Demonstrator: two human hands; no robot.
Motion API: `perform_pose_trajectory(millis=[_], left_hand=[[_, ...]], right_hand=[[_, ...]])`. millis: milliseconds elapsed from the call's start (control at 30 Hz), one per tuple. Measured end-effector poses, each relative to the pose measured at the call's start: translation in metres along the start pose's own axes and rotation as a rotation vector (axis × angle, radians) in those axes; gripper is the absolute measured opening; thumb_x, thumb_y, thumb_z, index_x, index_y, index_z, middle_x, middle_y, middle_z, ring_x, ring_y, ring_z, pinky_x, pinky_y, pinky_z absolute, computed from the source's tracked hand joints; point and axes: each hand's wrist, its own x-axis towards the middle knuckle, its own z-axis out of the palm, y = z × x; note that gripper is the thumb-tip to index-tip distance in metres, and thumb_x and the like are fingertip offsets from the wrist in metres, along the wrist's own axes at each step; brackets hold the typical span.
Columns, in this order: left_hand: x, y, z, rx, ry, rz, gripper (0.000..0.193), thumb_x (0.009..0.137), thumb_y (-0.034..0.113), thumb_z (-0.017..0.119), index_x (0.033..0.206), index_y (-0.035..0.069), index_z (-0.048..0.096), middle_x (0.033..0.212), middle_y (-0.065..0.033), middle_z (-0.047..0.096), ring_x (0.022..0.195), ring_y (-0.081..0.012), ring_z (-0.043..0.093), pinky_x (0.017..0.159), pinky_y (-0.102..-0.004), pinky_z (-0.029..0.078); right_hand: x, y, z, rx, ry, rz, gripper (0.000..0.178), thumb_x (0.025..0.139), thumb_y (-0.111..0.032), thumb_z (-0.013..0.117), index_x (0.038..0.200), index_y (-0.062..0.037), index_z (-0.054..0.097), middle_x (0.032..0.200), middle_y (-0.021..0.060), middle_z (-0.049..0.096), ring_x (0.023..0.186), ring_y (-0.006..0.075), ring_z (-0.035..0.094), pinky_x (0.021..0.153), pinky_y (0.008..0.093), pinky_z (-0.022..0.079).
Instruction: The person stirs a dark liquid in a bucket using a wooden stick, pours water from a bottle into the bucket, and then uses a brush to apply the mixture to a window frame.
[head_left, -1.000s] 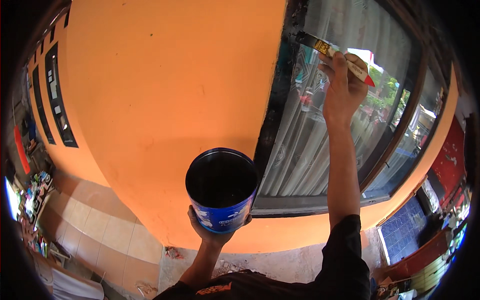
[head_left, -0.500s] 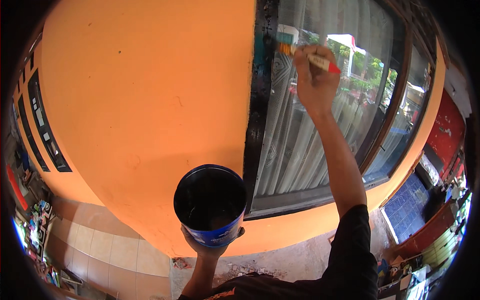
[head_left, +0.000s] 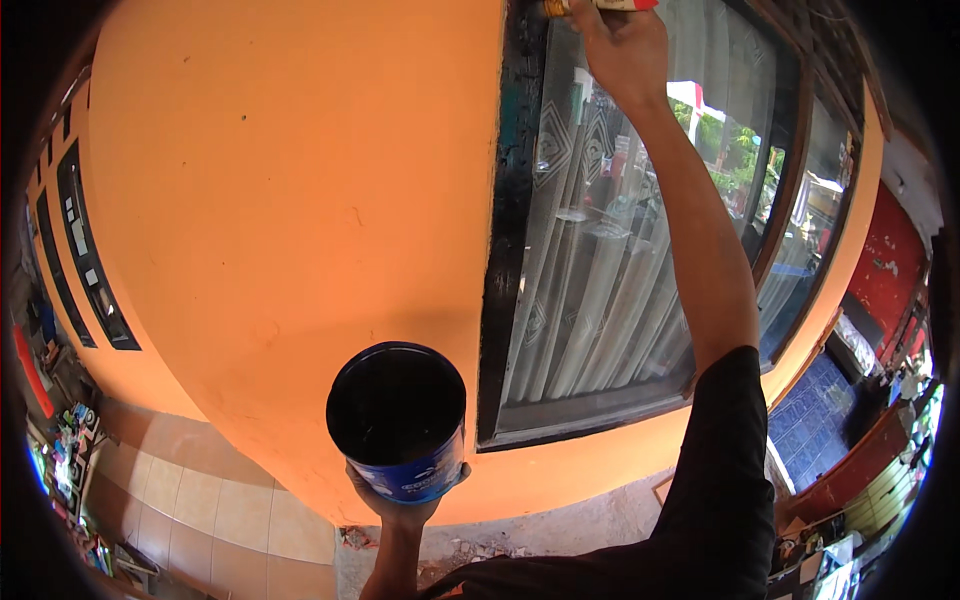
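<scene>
My left hand (head_left: 405, 508) is wrapped round the underside of a blue paint can (head_left: 420, 475), whose open mouth faces up and looks dark inside. High at the top edge of the picture, my right hand (head_left: 625, 50) grips a paintbrush (head_left: 610, 5) with a pale handle and a red end. The brush points left toward the upper part of the black window frame (head_left: 512, 170); whether its bristles touch the wood is hard to see up there. Patches of dark green show on that frame. Behind my right forearm is the window glass (head_left: 600, 270) with a white lace curtain.
An orange wall (head_left: 300, 200) fills the left and runs below the window. Beige tiles (head_left: 235, 530) cover the floor at lower left, with rubble (head_left: 480, 550) along the wall's foot. Cluttered goods (head_left: 70, 450) stand far left; a blue-tiled patch (head_left: 820, 410) lies at right.
My right hand and the paintbrush have risen along the window frame to the top of the picture. The paint can in my left hand has shifted slightly left and down in view.
</scene>
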Motion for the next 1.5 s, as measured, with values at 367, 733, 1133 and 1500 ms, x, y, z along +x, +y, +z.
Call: perform_pose_trajectory(millis=[367,733,1133,1500], left_hand=[[-0.006,0.01,-0.002,0.169,0.004,0.06,0.103,0.074,0.083,0.053,0.152,0.02,0.027,0.153,-0.0185,0.03,0.136,-0.0462,0.033,0.093,-0.0698,0.041],[-0.008,0.006,-0.011,0.217,0.092,0.129,0.091,0.082,0.079,0.047,0.152,0.025,0.025,0.155,-0.013,0.03,0.136,-0.041,0.037,0.098,-0.0695,0.041],[-0.006,-0.006,-0.009,0.238,0.115,0.063,0.09,0.084,0.076,0.049,0.153,0.024,0.022,0.155,-0.0119,0.029,0.135,-0.0392,0.039,0.101,-0.0672,0.041],[-0.018,-0.008,-0.009,0.216,0.152,0.106,0.091,0.083,0.076,0.047,0.153,0.023,0.024,0.155,-0.0136,0.03,0.135,-0.0418,0.039,0.1,-0.0688,0.041]], right_hand=[[-0.108,-0.057,0.012,-0.511,-0.017,-0.144,0.008,0.086,-0.01,0.069,0.09,-0.0068,0.063,0.079,0.0074,0.07,0.074,0.0222,0.071,0.069,0.0319,0.055],[-0.1,-0.018,0.005,-0.156,0.234,-0.116,0.009,0.09,-0.005,0.066,0.096,-0.0025,0.06,0.088,0.0069,0.07,0.079,0.0127,0.066,0.067,0.0264,0.053],[-0.151,-0.064,0.005,-0.334,-0.034,0.391,0.01,0.083,-0.002,0.067,0.089,-0.0047,0.058,0.081,0.007,0.07,0.073,0.0178,0.07,0.067,0.0288,0.054],[-0.163,-0.024,0.027,-0.377,0.118,-0.074,0.016,0.088,0.004,0.066,0.1,-0.0028,0.057,0.097,0.008,0.066,0.089,0.0109,0.063,0.075,0.0257,0.052]])
